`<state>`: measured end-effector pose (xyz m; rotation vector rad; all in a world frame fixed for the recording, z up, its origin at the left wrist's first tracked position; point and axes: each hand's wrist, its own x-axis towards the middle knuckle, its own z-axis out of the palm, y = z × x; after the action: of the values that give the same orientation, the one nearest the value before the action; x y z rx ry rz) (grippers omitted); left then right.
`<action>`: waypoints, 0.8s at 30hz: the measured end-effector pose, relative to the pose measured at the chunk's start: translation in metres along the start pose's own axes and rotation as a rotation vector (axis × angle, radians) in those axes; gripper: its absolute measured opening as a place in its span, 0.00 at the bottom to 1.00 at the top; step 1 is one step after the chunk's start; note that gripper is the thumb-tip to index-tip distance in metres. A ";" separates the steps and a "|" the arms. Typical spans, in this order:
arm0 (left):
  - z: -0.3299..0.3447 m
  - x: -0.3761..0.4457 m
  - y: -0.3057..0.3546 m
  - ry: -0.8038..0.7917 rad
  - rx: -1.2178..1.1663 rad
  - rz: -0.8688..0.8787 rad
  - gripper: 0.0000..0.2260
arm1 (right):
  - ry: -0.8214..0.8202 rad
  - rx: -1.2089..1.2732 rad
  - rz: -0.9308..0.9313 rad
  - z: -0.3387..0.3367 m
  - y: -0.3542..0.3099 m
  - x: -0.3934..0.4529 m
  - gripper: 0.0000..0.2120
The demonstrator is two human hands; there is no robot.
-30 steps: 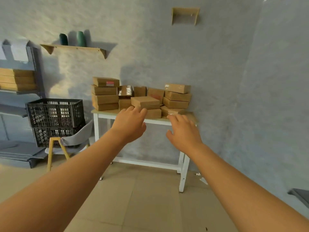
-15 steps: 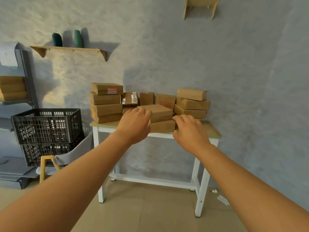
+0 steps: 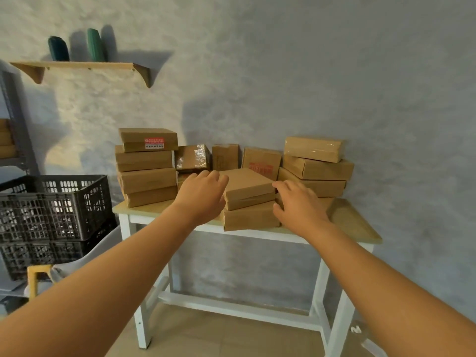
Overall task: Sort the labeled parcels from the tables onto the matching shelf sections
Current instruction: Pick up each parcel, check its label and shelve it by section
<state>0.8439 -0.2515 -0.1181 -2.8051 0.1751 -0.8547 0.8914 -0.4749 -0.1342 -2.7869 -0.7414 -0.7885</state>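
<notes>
At the far left two stacked black plastic lattice crates [image 3: 51,217] stand beside the white-legged, pale-topped bench [image 3: 355,222]. On the bench's left end rises a stack of four flat brown cardboard parcels [image 3: 146,168], the top one bearing a red and white label [image 3: 154,143]; it leans slightly and could topple if an elbow brushes it.

The left hand [image 3: 203,197] reaches toward the left edge of the flat brown top parcel of the centre pile [image 3: 244,184], its fingers [image 3: 206,176] loosely spread and holding nothing; whether they touch the cardboard I cannot tell. That parcel lies skewed on the two beneath it, and the lowest one sits at the bench's front edge, so a one-sided pull would likely drag the lower ones forward and off.

The right hand [image 3: 298,207] is at the pile's right side, fingers [image 3: 283,186] slightly curled and apart, empty. Behind it the stack of three brown parcels on the right [image 3: 316,166] is staggered and could shift if knocked.
</notes>
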 end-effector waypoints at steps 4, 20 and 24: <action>0.034 0.043 -0.022 -0.011 -0.001 -0.034 0.16 | -0.044 0.019 -0.014 0.035 0.017 0.053 0.22; 0.211 0.187 -0.109 -0.195 -0.097 -0.137 0.21 | -0.168 0.010 0.032 0.178 0.068 0.236 0.25; 0.250 0.216 -0.116 -0.333 -0.225 -0.255 0.23 | -0.227 0.019 0.097 0.209 0.076 0.267 0.25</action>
<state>1.1685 -0.1360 -0.1788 -3.1777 -0.1513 -0.4207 1.2213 -0.3718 -0.1718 -2.9010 -0.6362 -0.4516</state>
